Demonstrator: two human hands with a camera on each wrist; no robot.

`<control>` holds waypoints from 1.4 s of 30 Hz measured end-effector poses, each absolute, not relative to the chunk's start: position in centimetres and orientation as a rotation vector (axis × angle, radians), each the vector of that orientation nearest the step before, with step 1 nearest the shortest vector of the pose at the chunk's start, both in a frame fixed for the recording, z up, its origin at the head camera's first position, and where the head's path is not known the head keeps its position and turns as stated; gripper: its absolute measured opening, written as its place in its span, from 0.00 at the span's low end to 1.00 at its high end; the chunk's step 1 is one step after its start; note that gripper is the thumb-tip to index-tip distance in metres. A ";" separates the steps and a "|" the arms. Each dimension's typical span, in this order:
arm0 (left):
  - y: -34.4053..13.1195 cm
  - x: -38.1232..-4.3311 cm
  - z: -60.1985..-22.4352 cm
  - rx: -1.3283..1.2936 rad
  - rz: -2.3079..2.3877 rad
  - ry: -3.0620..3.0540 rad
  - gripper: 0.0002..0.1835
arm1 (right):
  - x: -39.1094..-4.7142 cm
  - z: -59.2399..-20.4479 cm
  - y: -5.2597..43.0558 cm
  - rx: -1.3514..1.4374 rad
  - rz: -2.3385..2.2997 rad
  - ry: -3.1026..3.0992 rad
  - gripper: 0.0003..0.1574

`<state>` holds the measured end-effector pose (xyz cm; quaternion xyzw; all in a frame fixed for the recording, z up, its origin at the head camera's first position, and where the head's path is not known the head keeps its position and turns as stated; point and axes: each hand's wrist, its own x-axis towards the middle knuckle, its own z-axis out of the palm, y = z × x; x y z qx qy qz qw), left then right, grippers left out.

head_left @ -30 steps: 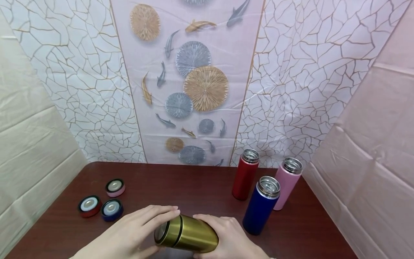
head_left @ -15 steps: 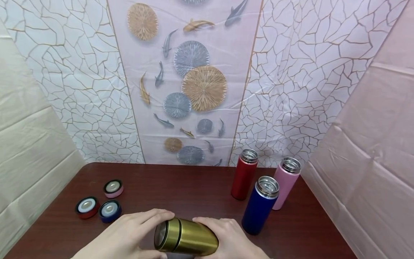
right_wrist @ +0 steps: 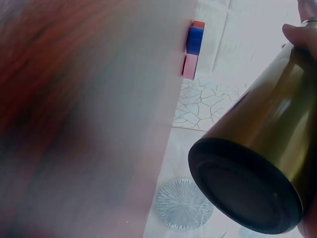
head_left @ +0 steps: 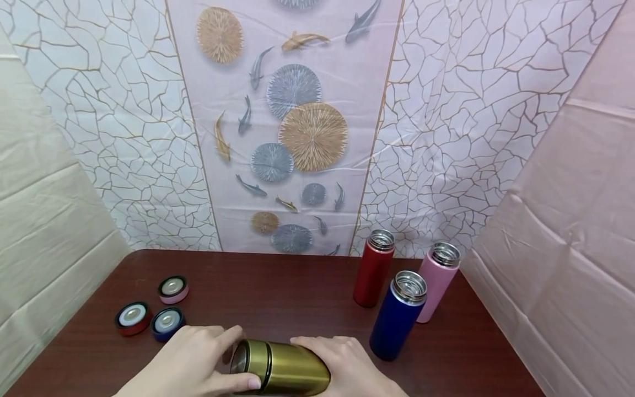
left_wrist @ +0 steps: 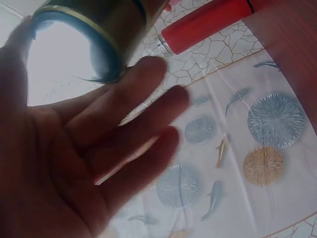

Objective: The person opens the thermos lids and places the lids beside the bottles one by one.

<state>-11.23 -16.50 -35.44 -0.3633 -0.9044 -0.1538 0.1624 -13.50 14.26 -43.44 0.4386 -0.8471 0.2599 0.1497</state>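
A gold thermos bottle [head_left: 297,368] lies sideways between both hands near the table's front edge in the head view. My right hand [head_left: 349,366] grips its base end. At the other end, my left hand [head_left: 183,358] has its thumb across the gold lid [head_left: 258,358] and a finger at the lid's far side. A dark ring runs between lid and body. In the left wrist view, the other fingers [left_wrist: 133,106] stretch out below the shiny lid end [left_wrist: 64,59]. The black base [right_wrist: 242,188] of the bottle faces the right wrist camera.
On the right stand a red bottle [head_left: 373,273], a blue bottle [head_left: 397,322] and a pink bottle [head_left: 436,284], all uncapped. A pink lid [head_left: 173,290], a red lid [head_left: 134,318] and a blue lid [head_left: 167,323] lie upturned on the left of the brown table [head_left: 268,298].
My left hand's fingers have slid from the top of the lid back toward its end, and the thumb now shows across it. The gold bottle has shifted slightly left and down.
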 end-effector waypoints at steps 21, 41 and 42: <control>-17.4 -11.6 -35.1 -1.361 -0.600 -2.397 0.32 | -14.0 -43.7 14.5 1.245 0.755 -2.466 0.50; -17.5 -11.4 -34.8 -1.106 -0.594 -2.704 0.36 | -14.0 -43.8 14.7 1.247 0.811 -2.475 0.51; -17.5 -11.5 -34.7 -1.096 -0.621 -2.729 0.35 | -14.0 -43.8 14.6 1.251 0.806 -2.467 0.50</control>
